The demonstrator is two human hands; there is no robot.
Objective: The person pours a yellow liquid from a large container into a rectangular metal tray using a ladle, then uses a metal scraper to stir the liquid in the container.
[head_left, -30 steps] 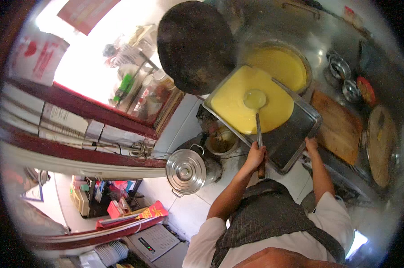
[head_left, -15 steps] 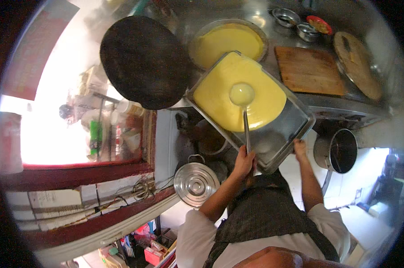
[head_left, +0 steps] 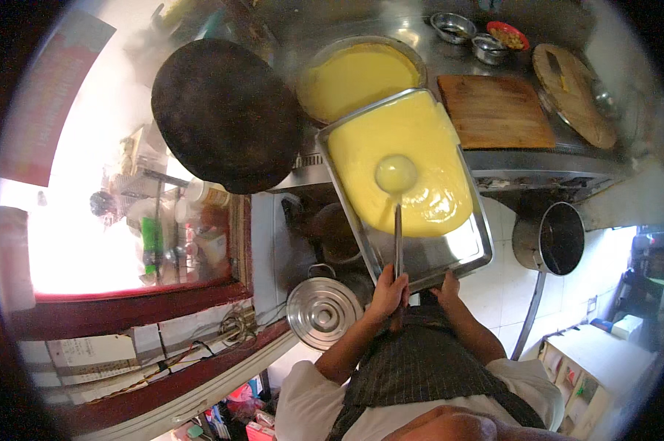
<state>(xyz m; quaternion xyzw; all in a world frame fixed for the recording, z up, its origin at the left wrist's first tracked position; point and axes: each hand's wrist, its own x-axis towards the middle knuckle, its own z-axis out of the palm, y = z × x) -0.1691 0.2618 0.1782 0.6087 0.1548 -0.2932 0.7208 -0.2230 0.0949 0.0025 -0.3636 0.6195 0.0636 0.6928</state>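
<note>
Thick yellow batter (head_left: 361, 147) covers the far and middle part of a rectangular metal tray (head_left: 449, 251); bare metal shows along its near end. A long-handled ladle (head_left: 399, 239) rests with its bowl in the batter, and the bowl holds some too. My left hand (head_left: 389, 294) is closed round the ladle's handle at the tray's near edge. My right hand (head_left: 447, 290) grips that same edge, a little to the right, with its fingers partly hidden. The tray's far end meets or overlaps the near side of a round pan of yellow batter (head_left: 365, 73) on the counter.
A large dark round lid or griddle (head_left: 225, 114) is at the left. Right of the tray lie a wooden board (head_left: 497, 114) and a round board with a knife (head_left: 571, 95). Small bowls (head_left: 453, 28) stand behind. A pot (head_left: 560, 239) hangs or stands at right; a steel lid (head_left: 325, 312) is lower left.
The tray has turned from a diagonal to a straighter position. My right hand has shifted left and closer to me with its edge. The batter has spread toward the tray's near end.
</note>
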